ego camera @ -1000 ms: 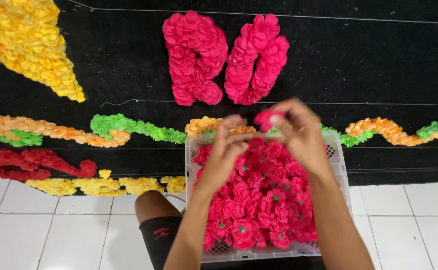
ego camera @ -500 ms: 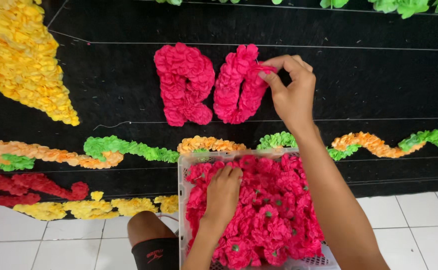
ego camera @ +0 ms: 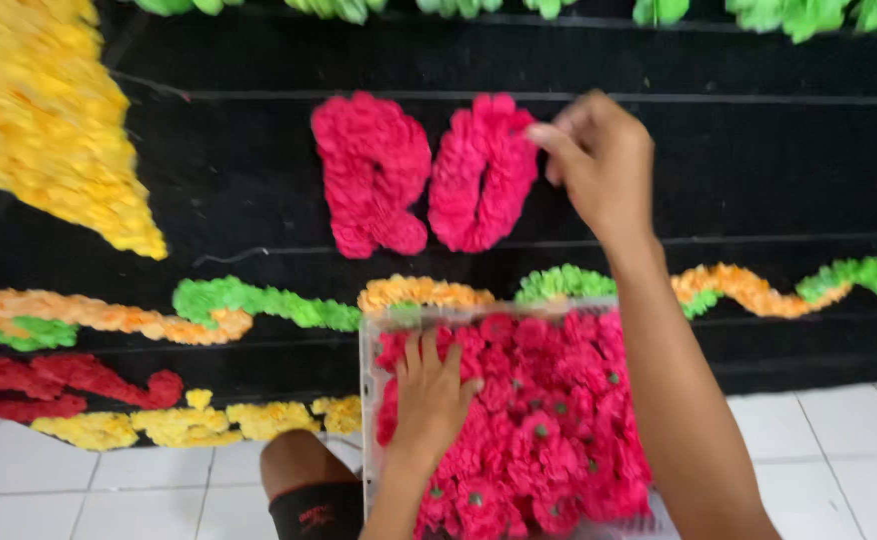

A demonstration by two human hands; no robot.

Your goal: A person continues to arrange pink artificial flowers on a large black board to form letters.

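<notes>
Nearest the camera, at 6 o'clock, a bare knee (ego camera: pixel 299 465) shows over white floor tiles (ego camera: pixel 109 490). Just right of it sits a clear plastic crate (ego camera: pixel 367 400), heaped with pink paper flowers (ego camera: pixel 549 440).

The left hand (ego camera: pixel 431 392) lies palm-down on that heap at the crate's 10 o'clock corner, fingers spread and loosely open; whether it has picked up a flower cannot be told.

Beyond the crate, a wavy garland (ego camera: pixel 259 305) of orange and green flowers runs 9 to 3 o'clock across the black backing cloth (ego camera: pixel 759 170). A red and yellow strip (ego camera: pixel 89 405) lies at 8 o'clock.

Further out, at 12 o'clock from the crate, the pink flower shapes (ego camera: pixel 419 175) are fixed to the cloth: two blocks side by side, long axes running 12 to 6 o'clock. The right hand (ego camera: pixel 599 165) is at the right block's 2 o'clock edge, fingertips pinched together and touching it. Motion blur hides whether a flower sits in the pinch. The right hand is plainly the nearer to the shapes; the left is well apart.

The shapes are dense, ruffled, uniformly bright pink.

Farthest: a yellow flower wedge (ego camera: pixel 49 120) at 10 o'clock, a green fringe (ego camera: pixel 759 12) along the top
</notes>
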